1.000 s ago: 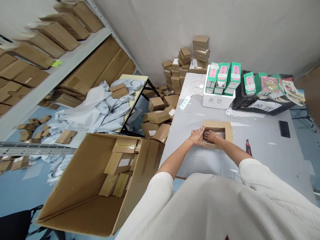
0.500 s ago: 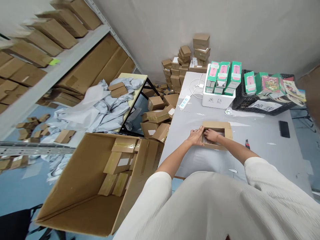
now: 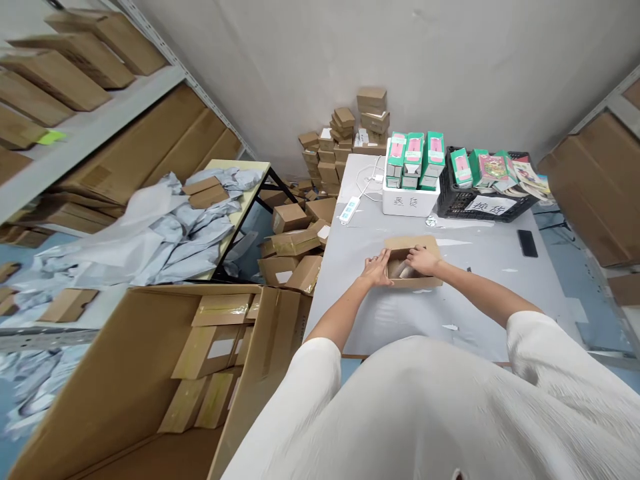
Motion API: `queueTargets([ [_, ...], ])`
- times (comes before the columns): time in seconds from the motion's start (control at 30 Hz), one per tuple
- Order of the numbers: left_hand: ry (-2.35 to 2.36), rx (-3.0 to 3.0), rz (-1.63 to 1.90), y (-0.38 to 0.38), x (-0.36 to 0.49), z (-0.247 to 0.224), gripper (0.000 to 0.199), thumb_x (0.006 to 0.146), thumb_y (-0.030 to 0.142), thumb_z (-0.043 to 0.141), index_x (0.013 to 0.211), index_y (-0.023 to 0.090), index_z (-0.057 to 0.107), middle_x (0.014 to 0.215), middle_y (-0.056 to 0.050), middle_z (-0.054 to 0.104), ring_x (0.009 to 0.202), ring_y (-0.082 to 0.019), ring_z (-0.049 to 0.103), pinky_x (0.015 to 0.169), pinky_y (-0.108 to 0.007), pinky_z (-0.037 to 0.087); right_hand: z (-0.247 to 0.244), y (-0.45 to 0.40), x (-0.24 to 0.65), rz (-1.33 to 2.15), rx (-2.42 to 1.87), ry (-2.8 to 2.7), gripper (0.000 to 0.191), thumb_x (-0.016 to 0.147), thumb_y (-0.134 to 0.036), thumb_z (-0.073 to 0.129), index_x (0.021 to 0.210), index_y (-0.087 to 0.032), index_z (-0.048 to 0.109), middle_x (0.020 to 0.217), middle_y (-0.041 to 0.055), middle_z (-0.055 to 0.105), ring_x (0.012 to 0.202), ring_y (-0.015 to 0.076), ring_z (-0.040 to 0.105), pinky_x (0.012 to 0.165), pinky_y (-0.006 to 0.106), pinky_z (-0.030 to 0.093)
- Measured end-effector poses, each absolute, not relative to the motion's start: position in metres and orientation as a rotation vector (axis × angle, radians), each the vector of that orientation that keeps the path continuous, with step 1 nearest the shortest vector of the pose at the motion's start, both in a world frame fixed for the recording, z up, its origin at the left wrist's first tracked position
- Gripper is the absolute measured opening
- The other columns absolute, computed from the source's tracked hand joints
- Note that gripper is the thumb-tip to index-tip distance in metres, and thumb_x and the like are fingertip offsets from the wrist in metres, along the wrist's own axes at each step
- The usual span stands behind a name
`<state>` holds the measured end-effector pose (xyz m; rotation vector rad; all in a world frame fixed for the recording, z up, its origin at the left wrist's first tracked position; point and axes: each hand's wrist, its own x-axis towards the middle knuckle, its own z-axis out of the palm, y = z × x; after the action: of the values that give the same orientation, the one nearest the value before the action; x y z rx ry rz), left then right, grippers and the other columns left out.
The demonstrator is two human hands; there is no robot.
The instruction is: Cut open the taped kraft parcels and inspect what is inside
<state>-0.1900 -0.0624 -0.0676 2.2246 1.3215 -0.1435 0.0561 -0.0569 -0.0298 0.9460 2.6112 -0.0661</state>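
The box [image 3: 414, 243] sat right of centre in the frame, open upward on the grey table [image 3: 350, 257]. The left hand [image 3: 376, 268] was spread against its left end, thumb apart from the fingers and low by the near corner. The right hand [image 3: 423, 260] had its fingers bent over the opening at the right; whether they pinched anything was not plain. A pale piece [image 3: 406, 271] showed inside, between the hands, too small to make out.

The box looked like thin cardboard: probably light, dry rather than slippery, stiff at its corners and apt to bow in mid-wall. The ends and lower corners seemed the best hold, since a squeeze on the long sides could buckle them. The pale piece might be soft or easily creased, so a loose touch would suit it.

The table's left edge ran well apart from the box, and beyond it, at lower left, stood the big carton [image 3: 270, 333]. Toward the top of the frame, the white bin [image 3: 407, 202] and the black crate [image 3: 453, 209] limited reach on the far side, with the power strip [image 3: 349, 211] at upper left of the tabletop. The widest bare stretch lay rightward, as far as the phone [image 3: 527, 243]. Below, the shirt [image 3: 415, 413] hung over the near edge.
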Motion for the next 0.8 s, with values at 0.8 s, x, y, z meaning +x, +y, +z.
queueTargets([
  [0.8,1.305,1.952,0.555,-0.068,-0.18,0.015,0.11,0.078,0.059,0.086,0.172,0.025,0.04,0.174,-0.015,0.046,0.155,-0.039,0.05,0.126,-0.047,0.041,0.095,-0.051,0.093,-0.038,1.231,2.895,0.022,0.108,-0.025,0.057,0.111,-0.021,0.078,0.107,0.0123,0.081,0.11,0.0304,0.059,0.098,0.041,0.034],
])
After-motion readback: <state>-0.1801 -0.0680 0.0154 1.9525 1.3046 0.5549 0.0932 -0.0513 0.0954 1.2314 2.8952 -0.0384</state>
